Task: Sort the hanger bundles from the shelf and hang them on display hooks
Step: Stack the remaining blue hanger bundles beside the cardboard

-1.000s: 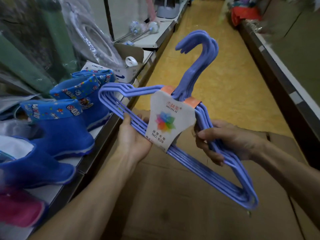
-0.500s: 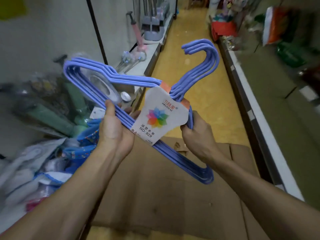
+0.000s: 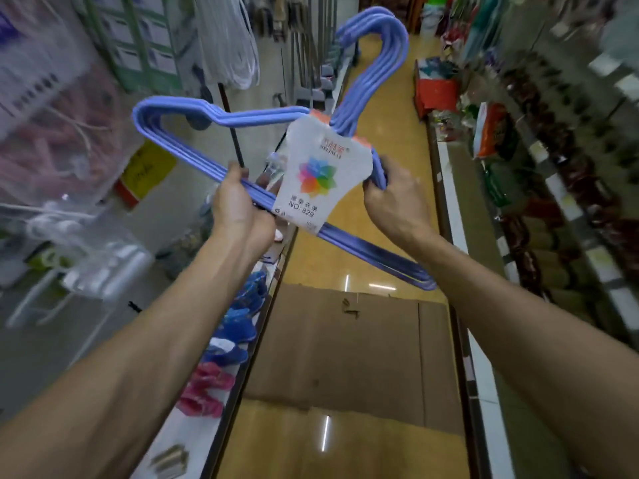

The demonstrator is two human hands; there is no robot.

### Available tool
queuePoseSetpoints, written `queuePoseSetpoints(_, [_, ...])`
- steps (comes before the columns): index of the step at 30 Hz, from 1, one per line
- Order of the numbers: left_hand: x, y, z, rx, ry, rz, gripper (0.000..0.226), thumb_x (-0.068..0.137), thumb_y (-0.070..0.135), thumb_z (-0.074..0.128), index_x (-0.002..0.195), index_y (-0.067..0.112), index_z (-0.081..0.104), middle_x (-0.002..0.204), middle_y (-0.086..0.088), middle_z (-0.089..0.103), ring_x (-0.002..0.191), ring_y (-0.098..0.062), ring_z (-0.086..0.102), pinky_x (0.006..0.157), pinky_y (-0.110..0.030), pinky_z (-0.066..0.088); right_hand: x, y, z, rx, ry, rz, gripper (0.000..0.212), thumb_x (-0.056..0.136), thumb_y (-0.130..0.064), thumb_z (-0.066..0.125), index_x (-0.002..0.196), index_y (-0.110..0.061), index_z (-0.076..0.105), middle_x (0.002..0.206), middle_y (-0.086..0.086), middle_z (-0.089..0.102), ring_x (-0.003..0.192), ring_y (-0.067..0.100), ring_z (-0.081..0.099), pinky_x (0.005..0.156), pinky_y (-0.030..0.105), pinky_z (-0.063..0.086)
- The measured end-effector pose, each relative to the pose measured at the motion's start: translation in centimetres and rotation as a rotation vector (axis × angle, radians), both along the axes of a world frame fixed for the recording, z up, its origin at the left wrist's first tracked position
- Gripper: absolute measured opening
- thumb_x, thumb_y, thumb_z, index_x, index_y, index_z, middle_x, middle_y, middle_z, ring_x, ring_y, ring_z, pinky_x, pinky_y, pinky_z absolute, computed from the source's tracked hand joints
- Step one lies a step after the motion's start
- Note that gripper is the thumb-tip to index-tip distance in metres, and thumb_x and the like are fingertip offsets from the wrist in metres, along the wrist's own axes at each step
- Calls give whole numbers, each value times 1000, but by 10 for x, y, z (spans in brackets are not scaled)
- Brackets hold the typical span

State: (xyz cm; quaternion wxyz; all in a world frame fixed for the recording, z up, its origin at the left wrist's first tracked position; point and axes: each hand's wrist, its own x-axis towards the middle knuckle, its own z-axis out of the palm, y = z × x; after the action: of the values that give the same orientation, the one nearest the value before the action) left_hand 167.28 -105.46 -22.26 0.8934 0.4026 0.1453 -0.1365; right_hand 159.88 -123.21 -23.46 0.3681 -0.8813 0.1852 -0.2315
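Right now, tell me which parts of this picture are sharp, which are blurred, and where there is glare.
Head view: the bundle of blue plastic hangers, its white card label and both hands, left hand and right hand, are fairly sharp; the shelves of goods at the left edge and right edge smear with motion blur; ceiling lights glare in streaks on the glossy yellow floor; wide-angle distortion bends the aisle lines.

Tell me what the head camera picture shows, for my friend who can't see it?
Two bare hands hold up a bundle of blue hangers in a shop aisle, the left hand on the lower bar and the right hand beside its white label. Flat cardboard lies on the floor below, and blue boots sit on the left shelf.
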Motion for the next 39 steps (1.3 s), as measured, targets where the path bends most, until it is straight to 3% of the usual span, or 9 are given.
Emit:
queuePoseSetpoints(4, [-36,9,62,-58,8,26,31,102,24,46,74,13,43,91,-10,54,85,-26,59,68,-40,54,-37,5,60,-2,-38,29,5,92,-23,47,91,-24,51,81,9,60,77,38,54,64,46,42])
queuePoseSetpoints(6, [-59,11,82,-126,-2,39,32,103,20,44,72,13,42,81,-7,51,78,-25,57,74,-38,52,-57,7,77,-3,-49,62,5,93,-22,47,92,-22,52,81,9,60,75,38,54,62,44,42])
queuePoseSetpoints(12, [-116,7,120,-162,-6,104,32,103,20,43,72,13,44,79,-5,51,77,-23,58,71,-37,51,-96,-2,116,-2,-129,133,9,93,-23,48,84,-25,50,77,4,60,69,31,53,56,39,36])
queuePoseSetpoints(18, [-162,30,163,-187,-105,152,24,102,20,44,79,13,48,109,-10,55,104,-29,58,109,-47,41,-112,9,152,-9,-219,264,8,90,-16,51,86,-23,52,74,2,58,64,26,48,53,39,33])
queuePoseSetpoints(21, [-188,55,182,-222,-172,229,26,101,20,48,76,14,50,91,-5,61,88,-25,62,95,-43,52,-115,30,167,19,-251,366,9,89,-15,52,94,-18,59,84,6,62,74,31,52,61,44,41])
queuePoseSetpoints(24, [-214,86,198,-243,-211,347,28,103,17,43,77,13,52,77,-4,64,74,-22,65,70,-39,54,-117,63,182,38,-291,482,15,90,-16,53,81,-27,52,72,-1,56,68,27,46,56,38,34])
queuePoseSetpoints(28, [-252,134,215,-250,-215,535,38,103,17,41,66,12,45,60,-3,57,57,-21,63,69,-37,50,-121,119,200,45,-334,639,19,89,-16,55,104,-26,63,82,2,65,72,28,54,59,43,41])
queuePoseSetpoints(33, [-305,199,224,-228,-201,758,33,104,18,43,71,13,47,72,-4,56,71,-24,60,68,-40,50,-135,198,214,80,-372,834,28,79,-26,49,103,-23,63,79,1,64,69,29,54,58,40,44])
queuePoseSetpoints(39, [-368,272,224,-201,-223,923,28,104,15,37,78,11,46,84,-9,57,80,-26,59,97,-43,46,-160,285,221,71,-346,1059,28,80,-13,54,105,-20,64,86,6,69,76,30,61,65,48,53])
